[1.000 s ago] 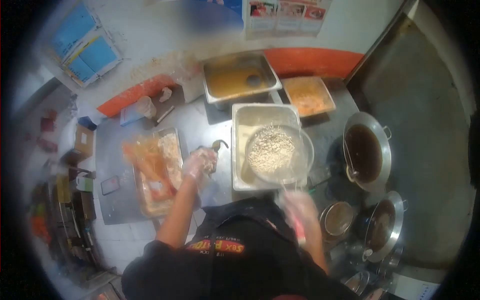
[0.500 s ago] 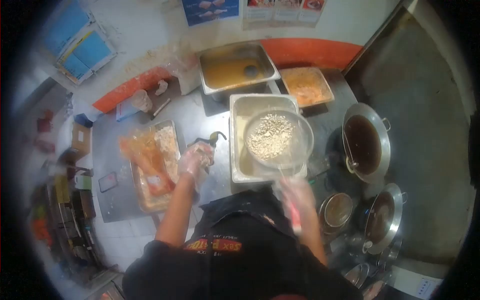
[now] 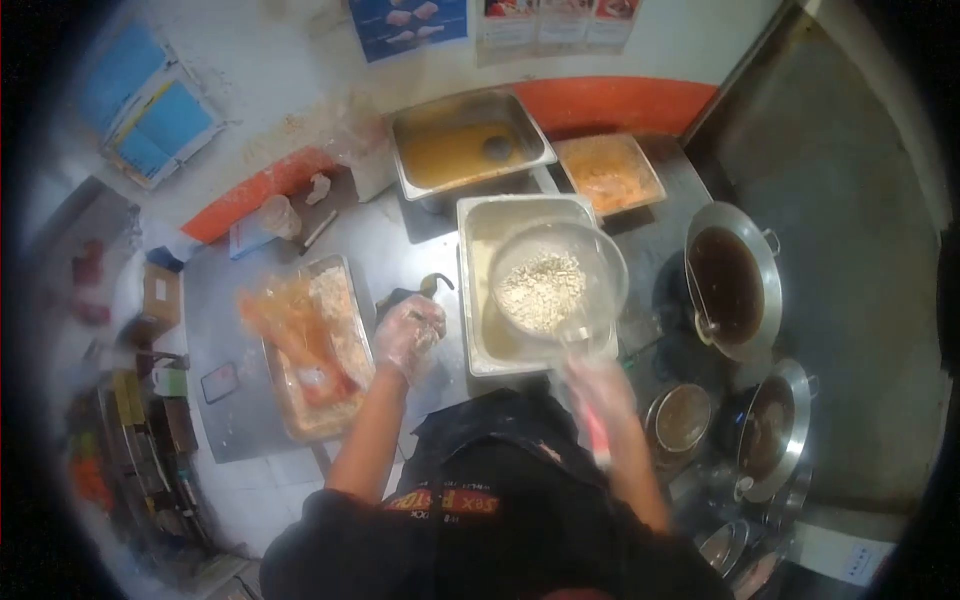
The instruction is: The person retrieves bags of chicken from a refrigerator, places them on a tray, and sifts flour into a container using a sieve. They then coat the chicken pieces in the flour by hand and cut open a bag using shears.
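My right hand, in a clear glove and blurred by motion, grips the handle of a round sieve. Pale, flaky crumbs lie heaped in the sieve, which is over a deep metal pan with pale powder inside. To the left of that pan is my gloved left hand, its fingers curled and coated with pale flour or batter. Whatever those fingers may hold is hidden. Just behind this hand lies a dark object with a curved hook on the metal table.
At left, a tray holds floury pieces and an orange-stained plastic bag. A pan of yellowish liquid and a tub of orange food stand behind. Two woks of brown liquid are at right. A phone lies far left.
My left hand has shifted slightly right and down in view. The sieve stays over the pan, its crumbs spread differently, and my right hand remains on the handle. The camera view has tilted slightly.
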`<state>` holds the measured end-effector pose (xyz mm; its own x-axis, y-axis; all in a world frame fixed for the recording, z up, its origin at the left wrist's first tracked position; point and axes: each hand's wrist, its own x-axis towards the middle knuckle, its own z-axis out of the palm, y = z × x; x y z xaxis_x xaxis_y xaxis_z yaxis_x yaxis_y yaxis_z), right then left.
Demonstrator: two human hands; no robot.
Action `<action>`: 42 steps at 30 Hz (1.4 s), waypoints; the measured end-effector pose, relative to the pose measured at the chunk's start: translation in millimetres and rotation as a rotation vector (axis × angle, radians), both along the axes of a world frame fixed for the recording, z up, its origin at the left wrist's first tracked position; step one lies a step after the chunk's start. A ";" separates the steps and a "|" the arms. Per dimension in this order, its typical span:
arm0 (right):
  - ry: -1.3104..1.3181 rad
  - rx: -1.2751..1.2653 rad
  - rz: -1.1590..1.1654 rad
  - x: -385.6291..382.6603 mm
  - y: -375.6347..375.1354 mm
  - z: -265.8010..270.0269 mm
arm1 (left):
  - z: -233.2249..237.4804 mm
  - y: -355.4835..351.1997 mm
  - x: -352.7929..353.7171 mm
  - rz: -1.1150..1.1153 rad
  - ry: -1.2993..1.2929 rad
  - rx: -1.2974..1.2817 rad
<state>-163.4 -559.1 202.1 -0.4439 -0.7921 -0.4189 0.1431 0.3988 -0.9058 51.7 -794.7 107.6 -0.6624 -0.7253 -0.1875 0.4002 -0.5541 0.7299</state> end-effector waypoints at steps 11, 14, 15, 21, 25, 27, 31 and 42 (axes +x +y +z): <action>-0.103 0.023 -0.150 6.7 -1.8 3.0 | 6.6 0.9 -1.3 0.000 0.099 0.078; -0.314 0.079 -0.169 4.4 -2.2 10.6 | 14.3 -5.3 -10.1 0.010 0.067 0.086; -0.329 0.098 -0.181 5.6 -4.4 8.2 | 16.5 -2.4 -11.0 0.029 0.048 0.146; -0.224 -0.091 -0.156 2.1 0.8 -7.8 | 6.2 1.5 -4.7 0.109 -0.129 0.035; 0.333 0.150 -0.057 8.5 -11.4 10.1 | 20.9 7.7 -3.7 0.031 0.078 0.123; -0.120 -0.252 -0.082 -2.1 2.2 -13.3 | 16.6 -4.6 -4.8 0.034 0.037 -0.035; -0.232 0.056 -0.185 3.9 -29.4 -2.6 | 23.1 27.3 2.1 0.102 -0.132 0.130; -0.261 -0.108 -0.210 14.7 11.2 -22.8 | 39.4 21.6 5.8 -0.081 0.163 0.050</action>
<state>-148.7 -547.9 179.2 -0.4907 -0.7410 -0.4584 0.4441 0.2400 -0.8632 57.5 -773.0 147.0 -0.7429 -0.6607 -0.1075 0.4635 -0.6236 0.6295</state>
